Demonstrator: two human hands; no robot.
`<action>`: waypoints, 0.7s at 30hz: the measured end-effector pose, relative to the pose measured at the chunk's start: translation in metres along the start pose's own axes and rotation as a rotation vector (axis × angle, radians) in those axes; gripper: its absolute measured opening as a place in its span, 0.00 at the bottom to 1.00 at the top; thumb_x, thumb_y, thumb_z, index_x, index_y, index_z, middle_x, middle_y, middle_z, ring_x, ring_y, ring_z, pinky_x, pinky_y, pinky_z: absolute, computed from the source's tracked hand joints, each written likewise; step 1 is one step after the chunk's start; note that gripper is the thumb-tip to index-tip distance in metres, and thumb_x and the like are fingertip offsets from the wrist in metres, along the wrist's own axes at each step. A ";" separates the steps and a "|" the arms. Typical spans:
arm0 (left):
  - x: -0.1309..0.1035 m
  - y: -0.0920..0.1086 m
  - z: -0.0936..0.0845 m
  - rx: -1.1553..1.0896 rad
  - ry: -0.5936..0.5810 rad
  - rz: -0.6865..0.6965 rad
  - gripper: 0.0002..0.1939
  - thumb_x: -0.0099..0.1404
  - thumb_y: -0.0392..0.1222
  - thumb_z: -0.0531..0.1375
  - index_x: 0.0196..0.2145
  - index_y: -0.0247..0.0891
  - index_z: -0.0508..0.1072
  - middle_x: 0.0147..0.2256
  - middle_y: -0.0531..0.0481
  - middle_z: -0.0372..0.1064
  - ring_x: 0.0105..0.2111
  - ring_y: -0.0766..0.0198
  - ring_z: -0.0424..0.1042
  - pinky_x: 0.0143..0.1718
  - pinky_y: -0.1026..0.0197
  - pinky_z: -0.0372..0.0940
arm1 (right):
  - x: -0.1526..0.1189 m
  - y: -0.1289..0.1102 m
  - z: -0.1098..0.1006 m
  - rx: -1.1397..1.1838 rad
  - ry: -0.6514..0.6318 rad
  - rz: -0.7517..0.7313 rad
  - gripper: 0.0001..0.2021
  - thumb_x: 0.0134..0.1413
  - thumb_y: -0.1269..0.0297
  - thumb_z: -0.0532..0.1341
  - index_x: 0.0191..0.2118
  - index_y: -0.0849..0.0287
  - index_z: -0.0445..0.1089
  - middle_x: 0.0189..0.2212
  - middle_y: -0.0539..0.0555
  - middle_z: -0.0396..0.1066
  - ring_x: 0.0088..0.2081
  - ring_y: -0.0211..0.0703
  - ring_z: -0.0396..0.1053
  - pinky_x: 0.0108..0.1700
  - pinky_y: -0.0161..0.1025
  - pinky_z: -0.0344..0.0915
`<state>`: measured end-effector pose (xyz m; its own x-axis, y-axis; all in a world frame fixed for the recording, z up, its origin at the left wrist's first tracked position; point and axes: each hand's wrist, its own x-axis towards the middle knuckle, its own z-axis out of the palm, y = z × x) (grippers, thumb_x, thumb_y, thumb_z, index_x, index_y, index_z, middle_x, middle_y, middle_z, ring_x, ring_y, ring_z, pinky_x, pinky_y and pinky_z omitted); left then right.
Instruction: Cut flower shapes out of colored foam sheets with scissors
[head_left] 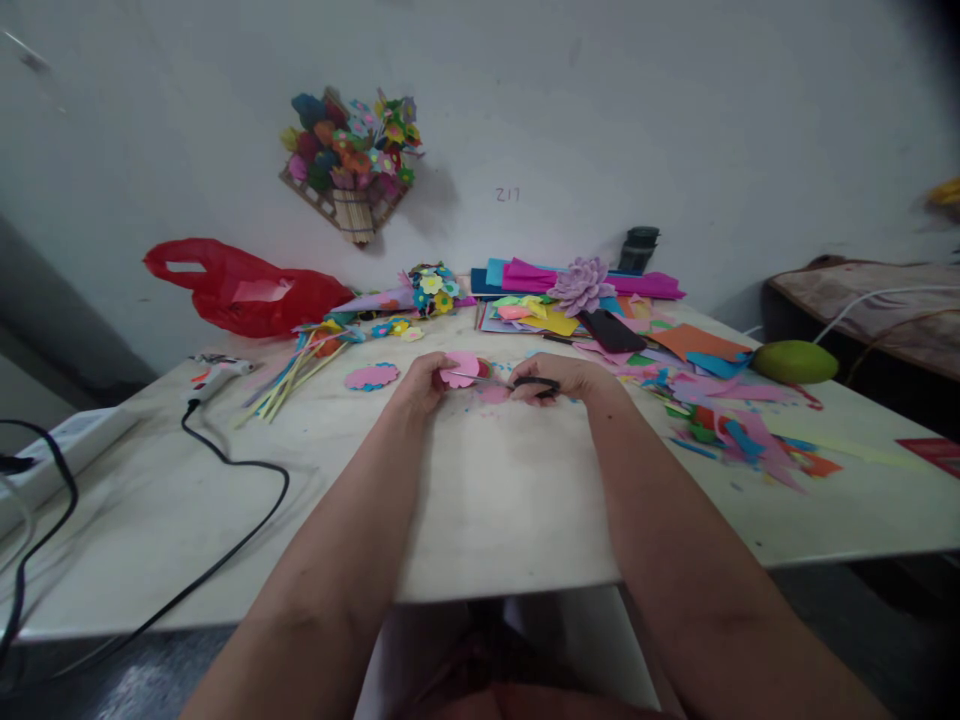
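Note:
Over the middle of the table, my left hand (426, 382) is closed on a pink paper piece (463, 369) with a scalloped edge. My right hand (553, 376) grips black-handled scissors (537, 381), and their blades reach left to the pink piece. Whether the blades are parted I cannot make out. Small pink and blue scraps (493, 395) lie beneath and around the blades. Left of my left hand, a scalloped pink shape with a blue edge (373, 376) rests flat on the table.
A glue gun (221, 378) with a black cord lies left, near a white power strip (71, 450). Behind are a red plastic bag (251, 290) and paper flowers (433, 288). To the right are a phone (611, 330), paper scraps (739, 430) and a green mango-like fruit (795, 361).

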<state>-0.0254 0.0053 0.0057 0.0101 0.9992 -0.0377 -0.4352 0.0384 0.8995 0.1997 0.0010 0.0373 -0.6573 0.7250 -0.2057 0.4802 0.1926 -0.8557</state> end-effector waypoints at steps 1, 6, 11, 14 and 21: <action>0.000 0.000 0.000 -0.001 0.001 0.000 0.06 0.43 0.27 0.57 0.14 0.33 0.66 0.14 0.54 0.61 0.14 0.71 0.59 0.15 0.68 0.53 | 0.000 0.000 0.000 -0.001 -0.002 -0.001 0.11 0.41 0.61 0.67 0.28 0.62 0.69 0.15 0.44 0.63 0.15 0.28 0.54 0.18 0.30 0.48; 0.000 0.000 0.000 -0.012 -0.016 -0.001 0.06 0.43 0.26 0.57 0.14 0.33 0.66 0.14 0.53 0.61 0.14 0.70 0.59 0.17 0.66 0.57 | 0.001 -0.002 0.001 0.005 -0.010 0.017 0.10 0.43 0.60 0.66 0.28 0.62 0.69 0.15 0.45 0.63 0.15 0.28 0.55 0.18 0.30 0.49; 0.000 0.000 -0.001 -0.026 -0.011 -0.012 0.07 0.43 0.26 0.57 0.14 0.34 0.65 0.13 0.54 0.61 0.14 0.70 0.59 0.16 0.67 0.58 | 0.005 0.003 0.001 -0.001 -0.009 0.019 0.11 0.45 0.60 0.66 0.29 0.63 0.70 0.15 0.45 0.64 0.14 0.28 0.55 0.18 0.30 0.48; 0.000 0.000 0.000 -0.047 0.007 -0.025 0.07 0.42 0.26 0.57 0.15 0.35 0.65 0.13 0.55 0.61 0.13 0.70 0.59 0.16 0.67 0.59 | 0.006 0.006 0.000 -0.004 -0.007 0.022 0.11 0.46 0.59 0.65 0.30 0.63 0.70 0.15 0.45 0.64 0.14 0.28 0.56 0.17 0.29 0.46; 0.001 0.001 0.001 -0.050 0.004 -0.019 0.07 0.42 0.26 0.57 0.14 0.34 0.65 0.14 0.54 0.62 0.14 0.71 0.60 0.16 0.67 0.59 | 0.007 0.005 0.000 0.013 -0.015 0.018 0.12 0.44 0.59 0.66 0.30 0.63 0.70 0.15 0.45 0.64 0.14 0.28 0.56 0.17 0.29 0.46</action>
<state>-0.0250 0.0061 0.0065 0.0153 0.9983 -0.0561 -0.4791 0.0565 0.8759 0.1976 0.0067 0.0319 -0.6574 0.7183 -0.2277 0.4844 0.1714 -0.8579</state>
